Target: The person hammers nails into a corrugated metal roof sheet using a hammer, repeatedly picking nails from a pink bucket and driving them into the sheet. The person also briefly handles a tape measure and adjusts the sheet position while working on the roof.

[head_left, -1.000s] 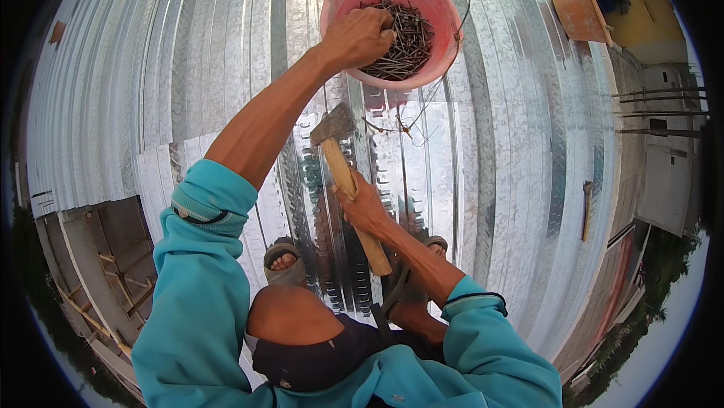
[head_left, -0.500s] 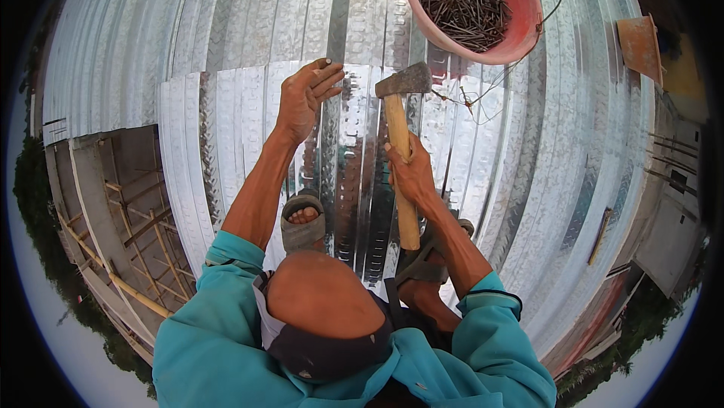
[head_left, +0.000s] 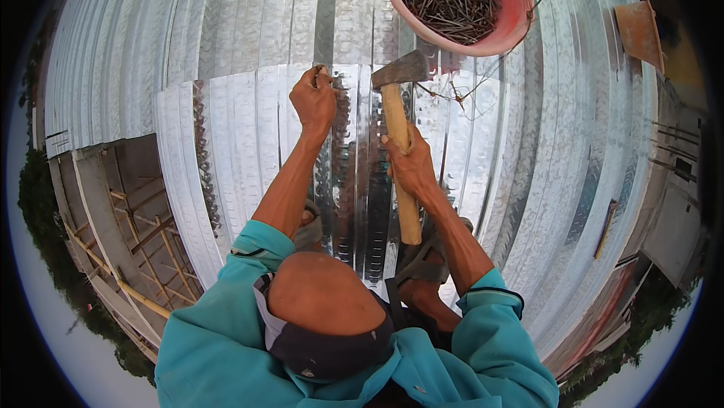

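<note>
My left hand (head_left: 314,106) is pinched on a small dark nail (head_left: 320,72) at the seam where a shinier corrugated metal sheet (head_left: 241,106) meets the duller sheet (head_left: 249,8) above it. My right hand (head_left: 411,167) grips the wooden handle of a hammer (head_left: 399,70), whose dark metal head lies just right of my left hand. A pink bucket (head_left: 516,16) full of loose nails (head_left: 449,1) sits at the upper right, with wire (head_left: 460,97) trailing from it near the hammer head.
An orange bucket (head_left: 637,31) stands near the right edge of the roof. A short stick-like piece (head_left: 605,231) lies at the lower right. An opening at the left shows concrete and bamboo scaffolding (head_left: 143,234) below. My knee and sandalled feet are beneath me.
My left hand has left the nail bucket for the seam, and its fingers have closed from a looser spread. The hammer in my right hand has shifted forward and rightward in view.
</note>
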The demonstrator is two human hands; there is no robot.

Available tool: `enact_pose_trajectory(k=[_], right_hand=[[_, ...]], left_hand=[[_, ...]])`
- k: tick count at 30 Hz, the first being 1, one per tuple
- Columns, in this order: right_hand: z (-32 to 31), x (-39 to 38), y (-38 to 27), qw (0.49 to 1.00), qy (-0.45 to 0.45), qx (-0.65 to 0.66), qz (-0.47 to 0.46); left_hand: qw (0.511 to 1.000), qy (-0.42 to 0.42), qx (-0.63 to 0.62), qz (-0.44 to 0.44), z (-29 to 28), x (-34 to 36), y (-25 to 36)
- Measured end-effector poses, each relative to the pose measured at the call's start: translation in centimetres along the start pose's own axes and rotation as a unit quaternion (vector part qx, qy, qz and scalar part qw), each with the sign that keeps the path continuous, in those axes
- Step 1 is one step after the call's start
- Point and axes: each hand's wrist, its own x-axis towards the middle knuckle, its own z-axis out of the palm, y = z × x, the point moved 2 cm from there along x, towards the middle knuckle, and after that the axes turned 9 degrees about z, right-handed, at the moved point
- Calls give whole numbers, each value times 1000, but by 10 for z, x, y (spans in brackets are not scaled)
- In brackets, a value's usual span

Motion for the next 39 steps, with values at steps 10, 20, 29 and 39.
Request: enact_pose_trajectory(k=[10, 20, 29, 39], right_hand=[[-3, 1, 4, 999, -10, -42, 12], [3, 10, -7, 974, 43, -203, -87], [41, -5, -78, 870, 103, -288, -387], [49, -15, -96, 890, 113, -258, -359]], left_hand=[[990, 12, 110, 92, 16, 4, -29], [983, 33, 157, 84, 30, -8, -18], [985, 104, 114, 83, 52, -19, -48], [978, 146, 130, 72, 54, -18, -38]])
